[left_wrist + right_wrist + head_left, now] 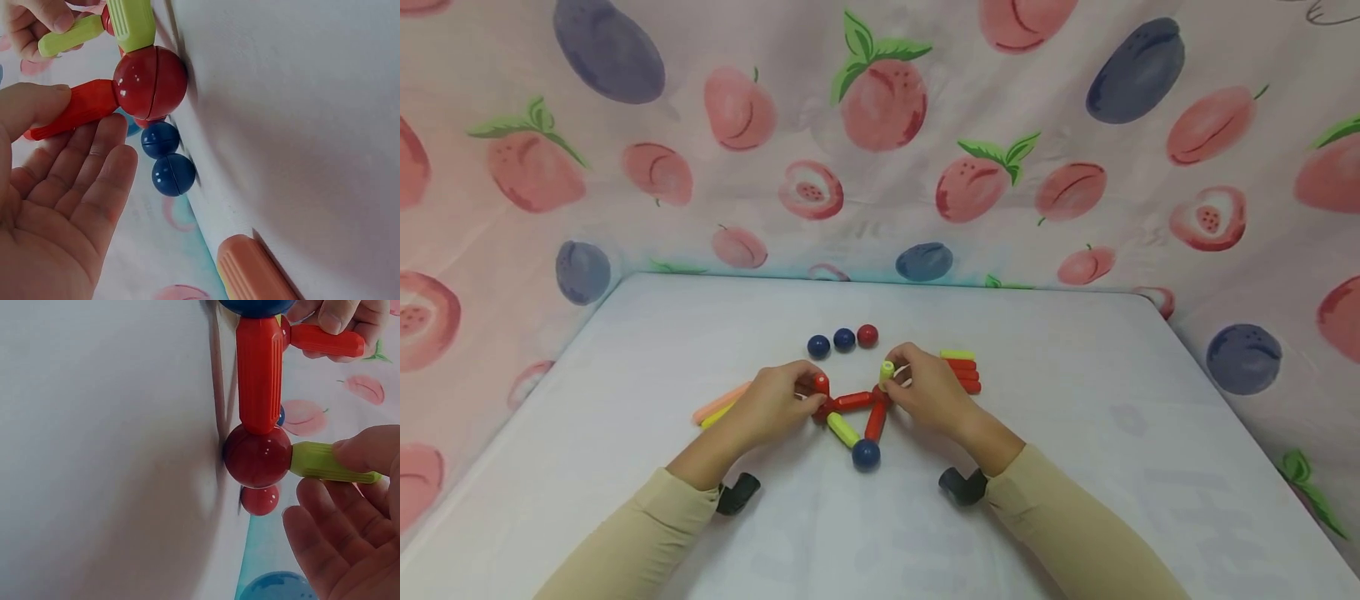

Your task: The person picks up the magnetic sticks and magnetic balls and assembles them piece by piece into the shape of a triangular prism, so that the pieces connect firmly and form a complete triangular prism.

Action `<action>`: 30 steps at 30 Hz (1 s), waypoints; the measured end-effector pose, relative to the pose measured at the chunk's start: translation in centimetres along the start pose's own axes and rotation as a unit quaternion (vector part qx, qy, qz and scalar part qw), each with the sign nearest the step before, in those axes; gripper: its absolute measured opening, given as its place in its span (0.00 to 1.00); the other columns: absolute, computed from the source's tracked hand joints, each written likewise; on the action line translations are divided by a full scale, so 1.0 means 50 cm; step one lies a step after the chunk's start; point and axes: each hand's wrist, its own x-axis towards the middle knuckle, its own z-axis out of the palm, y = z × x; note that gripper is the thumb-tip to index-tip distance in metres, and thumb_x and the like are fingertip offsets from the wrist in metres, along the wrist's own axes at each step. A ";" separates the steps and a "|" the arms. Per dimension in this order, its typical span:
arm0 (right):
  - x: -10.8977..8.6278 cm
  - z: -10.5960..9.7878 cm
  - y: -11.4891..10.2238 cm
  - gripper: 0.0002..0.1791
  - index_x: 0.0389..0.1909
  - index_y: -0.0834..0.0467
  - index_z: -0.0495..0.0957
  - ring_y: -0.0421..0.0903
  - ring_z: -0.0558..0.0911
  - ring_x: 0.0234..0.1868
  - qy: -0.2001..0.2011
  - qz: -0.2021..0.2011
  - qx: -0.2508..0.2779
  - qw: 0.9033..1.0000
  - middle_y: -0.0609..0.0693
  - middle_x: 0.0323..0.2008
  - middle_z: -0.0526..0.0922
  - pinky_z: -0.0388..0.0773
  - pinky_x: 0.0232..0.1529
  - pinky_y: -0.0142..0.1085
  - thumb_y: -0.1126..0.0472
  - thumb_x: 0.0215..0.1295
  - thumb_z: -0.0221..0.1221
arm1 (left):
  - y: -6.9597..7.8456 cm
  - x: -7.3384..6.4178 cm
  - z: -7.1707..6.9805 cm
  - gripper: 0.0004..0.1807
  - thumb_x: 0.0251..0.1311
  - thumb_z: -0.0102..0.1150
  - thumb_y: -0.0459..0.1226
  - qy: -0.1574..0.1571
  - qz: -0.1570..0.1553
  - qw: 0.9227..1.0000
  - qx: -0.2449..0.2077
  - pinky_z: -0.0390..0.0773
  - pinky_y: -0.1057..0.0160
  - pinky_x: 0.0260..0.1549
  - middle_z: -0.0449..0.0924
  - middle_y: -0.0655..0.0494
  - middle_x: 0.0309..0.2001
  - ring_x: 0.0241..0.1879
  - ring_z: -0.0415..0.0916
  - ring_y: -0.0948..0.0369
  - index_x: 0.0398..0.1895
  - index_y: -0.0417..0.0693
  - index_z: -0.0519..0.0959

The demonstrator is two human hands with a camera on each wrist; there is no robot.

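Note:
Three rods and three balls form a flat triangle on the table: a red rod at the back, another red rod at right, a yellow-green rod at left and a blue ball at the near corner. My left hand pinches an upright red rod whose end meets the left red ball. With thumb and fingers, my right hand holds an upright yellow-green rod against the right red ball.
Behind the triangle, two blue balls and a red ball stand in a row. Several red rods and a yellow-green one lie at right. Orange and yellow rods lie beyond the left forearm.

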 end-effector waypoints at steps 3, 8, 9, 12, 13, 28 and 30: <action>0.007 0.004 -0.002 0.15 0.51 0.56 0.74 0.44 0.82 0.45 -0.002 0.002 0.004 1.000 0.47 0.43 0.82 0.83 0.38 0.33 0.64 0.66 0.65 | -0.002 -0.001 -0.001 0.10 0.63 0.65 0.31 0.001 -0.010 1.000 -0.004 0.82 0.58 0.47 0.84 0.56 0.40 0.43 0.81 0.58 0.47 0.42 0.80; 0.010 0.010 -0.007 0.15 0.50 0.56 0.75 0.45 0.82 0.46 -0.012 0.001 0.011 1.000 0.47 0.44 0.82 0.83 0.39 0.33 0.64 0.66 0.65 | -0.007 -0.006 -0.007 0.10 0.63 0.65 0.31 0.005 -0.013 1.000 -0.001 0.82 0.58 0.46 0.84 0.56 0.40 0.42 0.81 0.58 0.47 0.42 0.80; 0.010 0.011 -0.008 0.15 0.50 0.56 0.74 0.45 0.82 0.46 -0.014 0.000 0.011 1.000 0.47 0.44 0.82 0.83 0.40 0.33 0.64 0.66 0.65 | -0.009 -0.007 -0.009 0.10 0.63 0.65 0.31 0.005 -0.012 1.000 0.000 0.82 0.57 0.46 0.84 0.56 0.39 0.42 0.81 0.59 0.47 0.41 0.80; 0.008 0.013 -0.011 0.14 0.50 0.55 0.74 0.45 0.82 0.46 -0.020 0.000 0.013 1.000 0.47 0.44 0.82 0.83 0.40 0.33 0.63 0.65 0.65 | -0.014 -0.009 -0.013 0.09 0.63 0.64 0.30 0.007 -0.008 1.000 -0.003 0.81 0.57 0.46 0.84 0.55 0.39 0.42 0.81 0.59 0.46 0.41 0.80; 0.008 0.012 -0.010 0.15 0.50 0.55 0.75 0.45 0.82 0.46 -0.020 0.001 0.011 1.000 0.46 0.43 0.82 0.83 0.40 0.33 0.63 0.65 0.65 | -0.016 -0.009 -0.014 0.09 0.63 0.63 0.30 0.006 -0.005 1.000 -0.005 0.81 0.57 0.46 0.84 0.55 0.39 0.42 0.81 0.58 0.46 0.40 0.80; 0.085 -0.067 0.012 0.22 0.60 0.59 0.77 0.50 0.80 0.51 -0.032 -0.047 -0.037 0.998 0.56 0.54 0.81 0.79 0.51 0.43 0.59 0.67 0.64 | -0.022 -0.009 -0.013 0.11 0.63 0.64 0.30 0.009 -0.016 1.000 -0.014 0.81 0.56 0.47 0.84 0.54 0.41 0.44 0.82 0.57 0.47 0.39 0.80; 0.108 -0.066 0.010 0.23 0.62 0.58 0.76 0.50 0.79 0.53 -0.039 -0.035 -0.063 0.997 0.56 0.56 0.80 0.79 0.52 0.43 0.58 0.68 0.64 | -0.023 -0.010 -0.013 0.11 0.63 0.64 0.30 0.010 -0.019 1.000 -0.015 0.81 0.57 0.47 0.84 0.53 0.41 0.44 0.82 0.57 0.48 0.39 0.80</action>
